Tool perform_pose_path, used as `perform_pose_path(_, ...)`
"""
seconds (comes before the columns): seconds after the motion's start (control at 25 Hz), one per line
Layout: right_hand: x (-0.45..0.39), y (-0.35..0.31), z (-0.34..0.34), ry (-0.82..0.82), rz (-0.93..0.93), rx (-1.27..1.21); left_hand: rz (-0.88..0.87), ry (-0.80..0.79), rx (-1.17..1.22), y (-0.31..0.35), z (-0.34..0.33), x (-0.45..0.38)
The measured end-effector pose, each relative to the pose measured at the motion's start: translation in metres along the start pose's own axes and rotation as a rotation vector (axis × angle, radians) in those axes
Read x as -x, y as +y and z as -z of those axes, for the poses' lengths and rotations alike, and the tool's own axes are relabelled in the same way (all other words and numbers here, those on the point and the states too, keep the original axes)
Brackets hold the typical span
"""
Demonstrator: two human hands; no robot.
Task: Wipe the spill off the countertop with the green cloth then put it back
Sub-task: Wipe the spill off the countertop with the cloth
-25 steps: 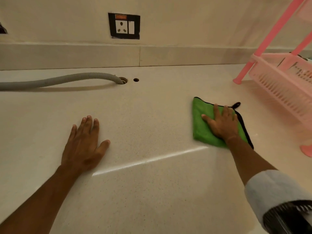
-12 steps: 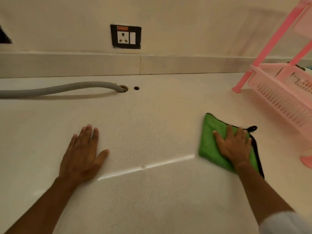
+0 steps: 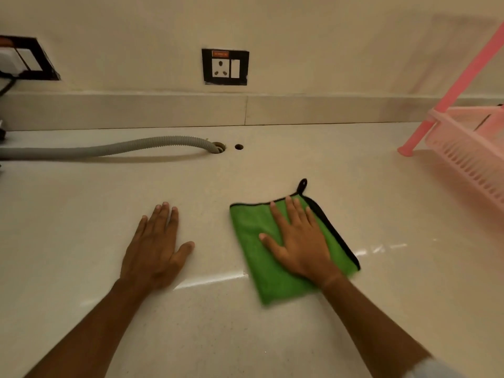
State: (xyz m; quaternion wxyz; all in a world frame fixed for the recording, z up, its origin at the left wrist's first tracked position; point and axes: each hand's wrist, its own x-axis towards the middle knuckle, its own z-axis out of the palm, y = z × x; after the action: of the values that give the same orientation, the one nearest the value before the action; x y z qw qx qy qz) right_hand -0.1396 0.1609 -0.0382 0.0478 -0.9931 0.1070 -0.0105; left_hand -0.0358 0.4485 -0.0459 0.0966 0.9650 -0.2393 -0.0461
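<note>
The green cloth [image 3: 251, 236], edged in black with a small hanging loop, lies flat on the pale countertop [image 3: 300, 165]. My right hand [image 3: 297, 241] presses palm-down on the cloth's right half, fingers spread and pointing to the wall. My left hand [image 3: 155, 246] rests flat on the bare counter just left of the cloth, holding nothing. Thin wet streaks [image 3: 381, 248] glint on the counter to the right of the cloth, and another streak [image 3: 212, 279] runs between my two hands.
A grey ribbed hose [image 3: 109, 150] runs from the left into a hole in the counter, beside a smaller hole [image 3: 239, 146]. A pink plastic rack [image 3: 469, 148] stands at the right. A wall socket [image 3: 225, 67] and another switch plate [image 3: 24, 60] sit above the backsplash.
My right hand has slid the cloth leftwards across the counter, closer to my left hand. The left hand has stayed where it was.
</note>
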Motion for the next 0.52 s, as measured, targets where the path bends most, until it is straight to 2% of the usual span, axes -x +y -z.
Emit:
perform_pose_path(0.08, 0.035, 0.024, -0.002, 0.033, -0.025, 0.01, 0.004, -0.01, -0.005, -0.001, 0.0, 0.001)
perform_pose_path(0.16, 0.037, 0.065, 0.003, 0.073, -0.206, 0.046, 0.004, -0.008, -0.002, 0.0, 0.0, 0.001)
perform_pose_path(0.24, 0.015, 0.09, 0.011, 0.046, -0.405, 0.057, 0.007, 0.005, -0.012, 0.0, 0.0, 0.0)
perform_pose_path(0.32, -0.019, 0.086, 0.014, 0.043, -0.482, 0.046, 0.014, 0.02, -0.015, 0.002, 0.0, 0.0)
perform_pose_path(0.4, -0.053, 0.053, 0.011, 0.042, -0.427, 0.024, 0.011, 0.021, -0.013, 0.003, -0.001, 0.0)
perform_pose_path(0.52, -0.069, -0.027, -0.001, 0.033, -0.22, 0.017, 0.014, 0.02, -0.023, 0.003, 0.0, -0.001)
